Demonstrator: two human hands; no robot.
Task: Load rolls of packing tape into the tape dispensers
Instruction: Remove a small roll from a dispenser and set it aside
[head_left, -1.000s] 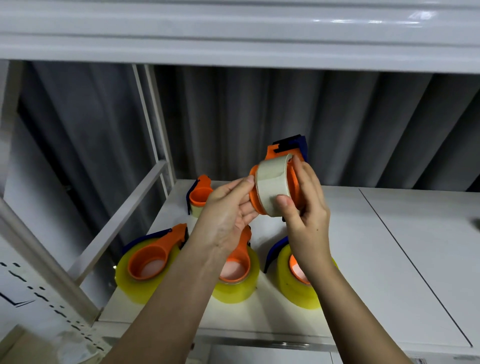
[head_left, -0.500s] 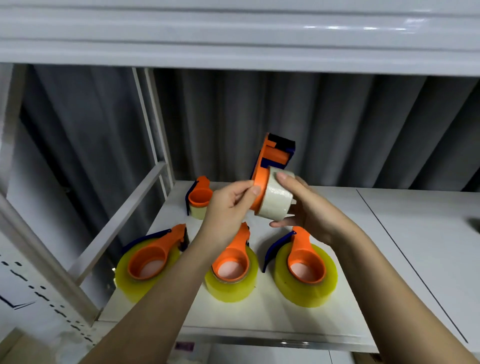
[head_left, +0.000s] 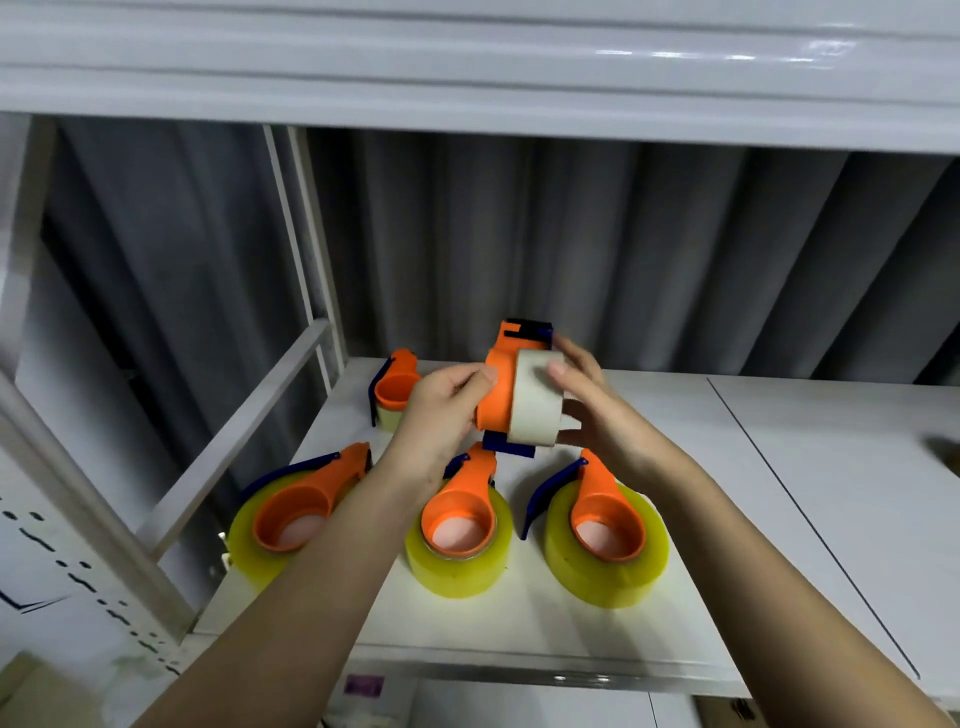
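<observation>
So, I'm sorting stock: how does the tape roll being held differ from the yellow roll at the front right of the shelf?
The held roll is pale, off-white and small; the front-right roll is translucent yellow and much fatter. The held roll is up in the air on edge, gripped by the left hand and right hand; the front-right roll lies flat on the shelf. Both sit on orange dispensers.

A pale tape roll (head_left: 535, 402) sits partway on an orange dispenser (head_left: 497, 395) held above three loaded yellow-roll dispensers (head_left: 457, 540).
</observation>
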